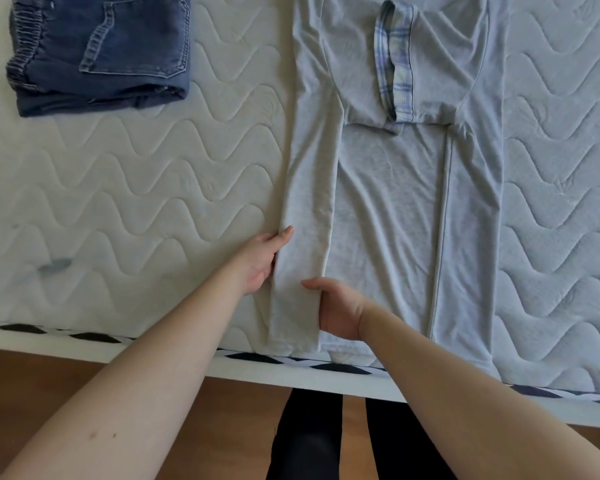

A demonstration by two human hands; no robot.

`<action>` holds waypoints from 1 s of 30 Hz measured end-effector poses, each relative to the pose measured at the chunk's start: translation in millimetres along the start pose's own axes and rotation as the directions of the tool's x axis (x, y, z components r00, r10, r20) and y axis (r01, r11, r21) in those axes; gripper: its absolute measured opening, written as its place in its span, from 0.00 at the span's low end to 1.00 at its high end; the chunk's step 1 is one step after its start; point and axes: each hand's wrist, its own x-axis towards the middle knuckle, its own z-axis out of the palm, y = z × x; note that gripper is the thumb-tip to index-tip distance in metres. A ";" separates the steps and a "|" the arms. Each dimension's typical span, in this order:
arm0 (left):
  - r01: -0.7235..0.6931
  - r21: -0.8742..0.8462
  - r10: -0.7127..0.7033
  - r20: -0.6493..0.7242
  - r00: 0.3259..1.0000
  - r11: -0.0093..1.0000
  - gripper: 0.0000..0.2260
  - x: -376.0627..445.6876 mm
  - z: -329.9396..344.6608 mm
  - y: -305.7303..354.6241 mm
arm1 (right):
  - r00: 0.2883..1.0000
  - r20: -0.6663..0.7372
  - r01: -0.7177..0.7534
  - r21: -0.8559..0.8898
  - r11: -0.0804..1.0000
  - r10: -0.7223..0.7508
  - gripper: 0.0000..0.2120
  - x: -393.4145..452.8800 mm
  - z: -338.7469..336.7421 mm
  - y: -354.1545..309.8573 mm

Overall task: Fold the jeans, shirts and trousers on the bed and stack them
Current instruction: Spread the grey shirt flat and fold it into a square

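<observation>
Nearest, dark-trousered legs [305, 441] stand on a brown wooden floor [49, 382] against the white bed frame edge [174, 355], which runs slightly downhill to the right under a black-and-white patterned mattress border [94, 337].

Just past that edge, the two bare hands bracket one long folded-in sleeve of a pale grey long-sleeved shirt [388, 209]. The left hand [262, 259] lies along the sleeve's outer edge, thumb on top of the fabric, its fingers hidden beneath, so it appears to pinch that edge. The right hand [336, 306] curls over the sleeve's inner edge, thumb across the cloth, fingers tucked out of sight.

The shirt lies flat on the white wave-quilted mattress [136, 174], its hem overhanging the near bed edge, both sleeves laid lengthwise, a blue plaid collar lining [395, 64] showing at the far end.

Bare mattress spreads wide to the left and right of the shirt.

Far left, folded dark blue denim jeans [101, 53] sit well apart from the shirt, pocket upward.
</observation>
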 end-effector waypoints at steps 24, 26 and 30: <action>-0.032 0.374 0.085 -0.127 0.988 0.927 0.12 -56.3 -3.7 -83.1 | 0.779 -0.460 -0.216 -0.836 0.505 -0.427 0.08 -92.2 -48.0 -0.7; -0.012 0.401 0.061 -0.111 0.992 0.916 0.15 -62.0 -5.5 -91.1 | 0.527 -0.497 -0.262 -0.867 0.424 -0.690 0.11 -118.6 -74.2 1.1; 0.000 0.457 0.047 -0.091 0.995 0.890 0.17 -69.4 -8.6 -102.1 | 0.198 -0.659 -0.367 -0.737 0.568 -0.726 0.24 -153.0 -120.7 21.7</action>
